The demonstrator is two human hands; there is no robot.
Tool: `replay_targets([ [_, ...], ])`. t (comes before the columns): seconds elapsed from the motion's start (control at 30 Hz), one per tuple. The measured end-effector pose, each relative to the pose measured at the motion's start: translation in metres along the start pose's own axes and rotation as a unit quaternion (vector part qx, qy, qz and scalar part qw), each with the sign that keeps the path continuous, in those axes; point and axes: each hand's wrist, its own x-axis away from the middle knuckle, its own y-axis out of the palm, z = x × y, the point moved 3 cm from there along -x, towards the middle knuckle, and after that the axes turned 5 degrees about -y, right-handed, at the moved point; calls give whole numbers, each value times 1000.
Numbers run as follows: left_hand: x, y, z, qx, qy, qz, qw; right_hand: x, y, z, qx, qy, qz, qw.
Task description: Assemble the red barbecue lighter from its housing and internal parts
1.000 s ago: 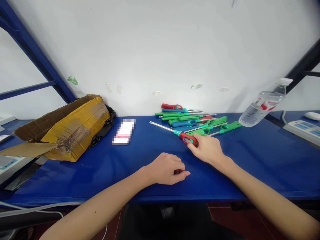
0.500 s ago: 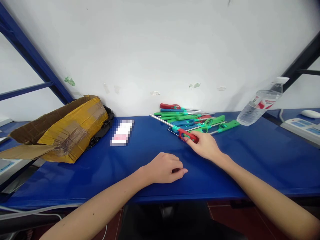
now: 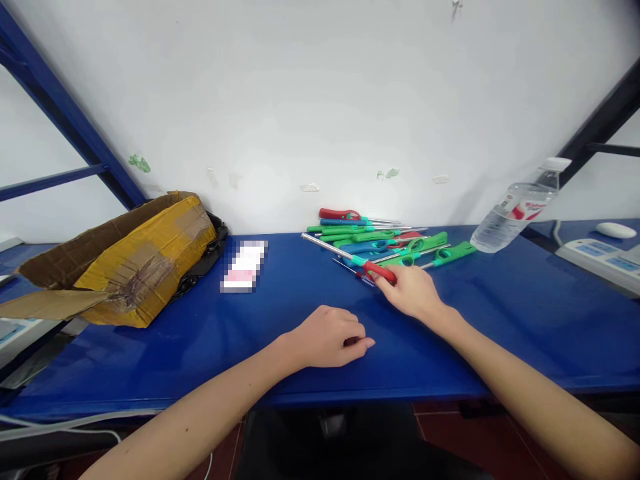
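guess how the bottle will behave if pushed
The bottle would probably tip if pushed high, being tall and narrow. Its thin-looking clear plastic may give when squeezed. Its round body could roll once toppled.

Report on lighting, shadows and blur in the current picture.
Head view: soft light on the wall, a faint shadow beside the bottle; head view: red lighter in the right hand reasonably sharp; head view: pixelated rectangle hides detail.

From where I stand, the red lighter (image 3: 376, 269) is smooth plastic with a shiny metal rod (image 3: 327, 247), the bench (image 3: 200, 337) glossy, the cardboard box (image 3: 100, 241) matt under wrinkled, shiny tape (image 3: 145, 260).
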Motion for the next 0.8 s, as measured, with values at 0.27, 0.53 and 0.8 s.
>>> replay_targets([
  [0.27, -1, 0, 2, -5, 7, 0, 1000, 1, 0, 0, -11, 9, -20, 1000],
  [0.53, -1, 0, 2, -16, 10, 3, 1000, 5, -1, -3, 1, 9, -30, 1000],
  [0.8, 0, 1, 2, -25, 15, 3, 1000, 4, 0, -5, 19, 15, -49, 999],
])
